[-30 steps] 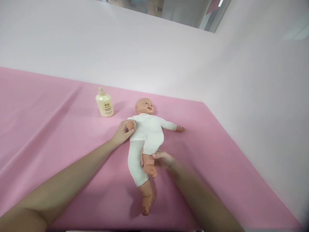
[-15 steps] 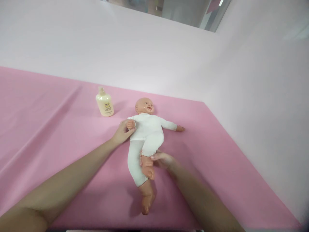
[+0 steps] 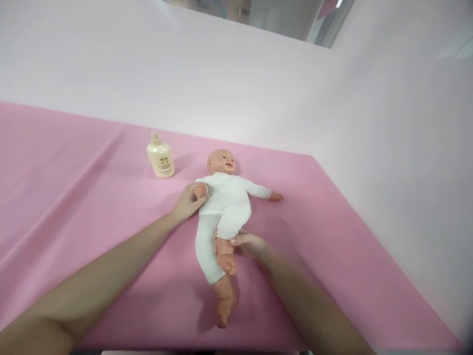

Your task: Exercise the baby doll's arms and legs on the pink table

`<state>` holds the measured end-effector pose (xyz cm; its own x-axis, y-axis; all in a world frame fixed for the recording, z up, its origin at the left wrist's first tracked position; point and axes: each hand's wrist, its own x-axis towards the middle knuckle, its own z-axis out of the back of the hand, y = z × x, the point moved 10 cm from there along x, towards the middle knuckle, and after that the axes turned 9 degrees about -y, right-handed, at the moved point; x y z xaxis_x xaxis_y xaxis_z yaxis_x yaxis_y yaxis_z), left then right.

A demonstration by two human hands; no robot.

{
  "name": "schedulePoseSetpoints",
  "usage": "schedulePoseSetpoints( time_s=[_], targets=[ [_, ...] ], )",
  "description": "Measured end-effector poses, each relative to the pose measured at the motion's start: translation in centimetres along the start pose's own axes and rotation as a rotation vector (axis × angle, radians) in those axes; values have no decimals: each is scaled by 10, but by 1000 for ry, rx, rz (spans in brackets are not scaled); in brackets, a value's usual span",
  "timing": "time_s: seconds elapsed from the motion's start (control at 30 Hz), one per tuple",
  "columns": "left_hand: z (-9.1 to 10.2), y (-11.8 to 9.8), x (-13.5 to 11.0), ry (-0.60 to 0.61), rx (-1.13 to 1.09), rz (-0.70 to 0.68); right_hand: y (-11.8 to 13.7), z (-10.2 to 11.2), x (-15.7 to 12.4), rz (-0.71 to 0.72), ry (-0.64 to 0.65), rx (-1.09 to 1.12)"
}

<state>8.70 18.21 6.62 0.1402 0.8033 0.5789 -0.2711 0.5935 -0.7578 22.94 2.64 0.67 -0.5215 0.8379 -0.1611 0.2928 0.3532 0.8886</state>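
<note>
On its back on a pink cloth lies a baby doll (image 3: 225, 195) with a white cloth body, its head at the far end and turned to the right. My left hand (image 3: 187, 201) is closed around the doll's arm on the left side, by its small fist. Lower down, my right hand (image 3: 246, 244) grips the doll's bent leg near the ankle, thumb on top and fingers partly hidden beneath. That leg is crossed over the other, which reaches toward me. The doll's arm on the right stretches out over the cloth.
A cream-coloured bottle (image 3: 161, 157) with a printed label stands upright beyond my left hand. The pink cloth (image 3: 332, 276) covers the table, with a long crease on the left. White walls (image 3: 236, 93) rise behind and to the right, with a window (image 3: 281, 19) at the top.
</note>
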Motion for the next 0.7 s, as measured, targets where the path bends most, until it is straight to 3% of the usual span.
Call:
schedulePoseSetpoints(
  time_s=[0.2,0.37,0.47,0.57,0.7],
  targets=[
    [0,1,0,5,12,10,-4,3,2,5,12,6],
    [2,3,-2,-8,1,7,0,2,5,68,97,84],
    [1,8,-1,-5,-29,8,5,9,7,114,67,160],
    [1,23,-1,-35,-107,82,11,15,6,153,20,231],
    [8,63,-7,-166,-241,275,22,18,2,200,-41,262]
  ],
)
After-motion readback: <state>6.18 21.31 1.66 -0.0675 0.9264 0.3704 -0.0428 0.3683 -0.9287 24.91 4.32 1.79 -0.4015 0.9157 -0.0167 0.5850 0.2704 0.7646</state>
